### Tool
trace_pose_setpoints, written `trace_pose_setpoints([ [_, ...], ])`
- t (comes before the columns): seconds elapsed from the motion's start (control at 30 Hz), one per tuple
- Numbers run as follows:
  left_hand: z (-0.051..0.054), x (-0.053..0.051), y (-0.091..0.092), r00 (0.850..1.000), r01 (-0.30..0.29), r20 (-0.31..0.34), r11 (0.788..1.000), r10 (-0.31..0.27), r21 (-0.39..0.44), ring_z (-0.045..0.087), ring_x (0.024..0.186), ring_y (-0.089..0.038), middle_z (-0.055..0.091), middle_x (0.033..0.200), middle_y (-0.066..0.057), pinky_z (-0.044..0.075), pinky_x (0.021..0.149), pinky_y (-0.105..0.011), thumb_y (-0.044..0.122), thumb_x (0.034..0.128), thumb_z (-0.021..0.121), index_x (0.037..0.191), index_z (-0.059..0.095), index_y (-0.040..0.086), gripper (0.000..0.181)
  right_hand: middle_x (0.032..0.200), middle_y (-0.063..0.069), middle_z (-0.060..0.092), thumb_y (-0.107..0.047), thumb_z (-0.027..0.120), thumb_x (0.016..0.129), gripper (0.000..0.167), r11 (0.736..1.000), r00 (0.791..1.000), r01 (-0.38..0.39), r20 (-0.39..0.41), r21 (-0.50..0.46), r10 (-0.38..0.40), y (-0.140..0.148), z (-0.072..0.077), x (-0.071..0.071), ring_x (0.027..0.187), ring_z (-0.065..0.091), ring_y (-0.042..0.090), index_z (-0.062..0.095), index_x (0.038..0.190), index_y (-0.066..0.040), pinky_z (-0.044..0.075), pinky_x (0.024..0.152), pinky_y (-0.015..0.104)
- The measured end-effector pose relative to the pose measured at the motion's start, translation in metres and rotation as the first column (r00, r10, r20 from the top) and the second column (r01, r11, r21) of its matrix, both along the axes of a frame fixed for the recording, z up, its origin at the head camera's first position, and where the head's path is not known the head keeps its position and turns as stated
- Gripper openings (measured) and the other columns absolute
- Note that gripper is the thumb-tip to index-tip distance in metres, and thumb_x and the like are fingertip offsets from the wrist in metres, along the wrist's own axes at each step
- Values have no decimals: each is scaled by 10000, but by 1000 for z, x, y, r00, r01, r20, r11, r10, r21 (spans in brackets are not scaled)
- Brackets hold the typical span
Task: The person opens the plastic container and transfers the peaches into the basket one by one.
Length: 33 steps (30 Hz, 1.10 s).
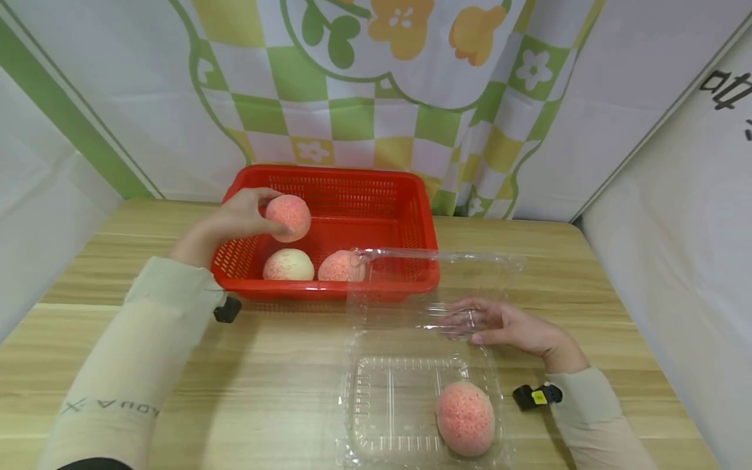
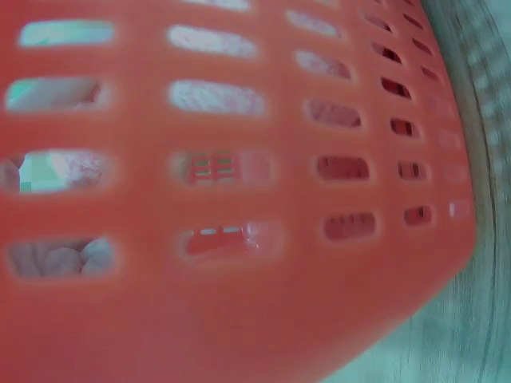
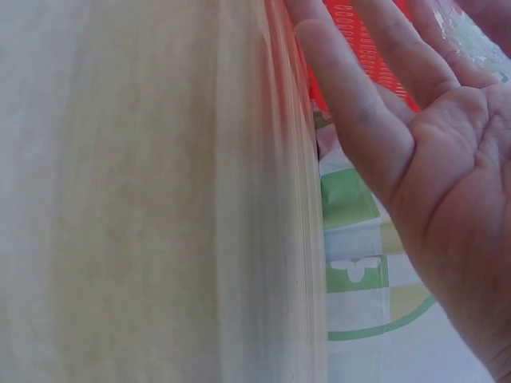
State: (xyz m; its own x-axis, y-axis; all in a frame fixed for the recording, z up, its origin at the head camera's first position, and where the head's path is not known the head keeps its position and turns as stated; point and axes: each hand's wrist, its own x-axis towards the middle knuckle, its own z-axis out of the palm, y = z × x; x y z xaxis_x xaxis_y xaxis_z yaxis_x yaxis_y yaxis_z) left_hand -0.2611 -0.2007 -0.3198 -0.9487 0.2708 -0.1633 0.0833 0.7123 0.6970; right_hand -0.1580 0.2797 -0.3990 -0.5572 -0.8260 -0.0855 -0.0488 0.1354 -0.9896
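My left hand (image 1: 242, 214) pinches a pink peach-like ball (image 1: 288, 218) above the left part of the red basket (image 1: 431, 228). Below it in the basket lie a cream ball with pink speckles (image 1: 288, 265) and a pink ball (image 1: 341, 266). The basket's slotted wall (image 2: 144, 207) fills most of the left wrist view. My right hand (image 1: 511, 329) touches the raised lid of the clear plastic box (image 1: 405, 405), fingers fairly straight. Another pink ball (image 1: 465, 418) sits in the box's right part. In the right wrist view the right hand (image 3: 455, 152) shows its palm and extended fingers.
The wooden table (image 1: 264, 391) carries everything. A green and yellow checked curtain (image 1: 358, 117) hangs behind the basket, with white walls on both sides. The clear lid overlaps the basket's front right corner.
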Motion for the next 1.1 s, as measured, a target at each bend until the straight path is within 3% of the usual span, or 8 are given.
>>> trace_pose_setpoints([
  [0.17, -3, -2, 1, 1000, -16, 4, 999, 16, -39, 490, 1201, -375, 515, 1384, -241, 435, 1066, -578, 268, 866, 748, 1454, 393, -45, 755, 1437, 371, 438, 149, 479, 947, 553, 1000, 1000, -19, 12, -18, 19, 1, -3, 0, 1320, 514, 417, 290, 1465, 105, 484, 1071, 364],
  [0.5, -4, -3, 4, 999, 16, 50, 991, -9, -134, 523, 1081, -340, 588, 1245, -224, 484, 1004, -547, 263, 825, 771, 1411, 447, -59, 743, 1438, 349, 454, 131, 486, 954, 549, 1000, 1000, 0, 25, 11, -1, 0, -1, 0, 1324, 522, 391, 303, 1468, 81, 487, 1068, 371],
  [0.93, -7, -4, 6, 990, 41, 142, 983, -15, -181, 416, 1249, -422, 448, 1411, -258, 394, 1068, -662, 275, 827, 779, 1490, 318, -22, 860, 1426, 393, 429, 121, 476, 962, 528, 1000, 1000, -24, 19, -13, 24, 1, -3, -2, 1317, 534, 380, 285, 1455, 114, 494, 1059, 358],
  [1.1, -8, -5, 7, 988, 63, 153, 983, -37, -174, 402, 1267, -423, 434, 1438, -263, 354, 1101, -662, 240, 853, 751, 1480, 345, -20, 791, 1434, 387, 428, 134, 472, 957, 532, 1000, 1000, -27, 15, -15, 27, 2, -3, -2, 1322, 519, 405, 293, 1458, 106, 487, 1068, 354],
])
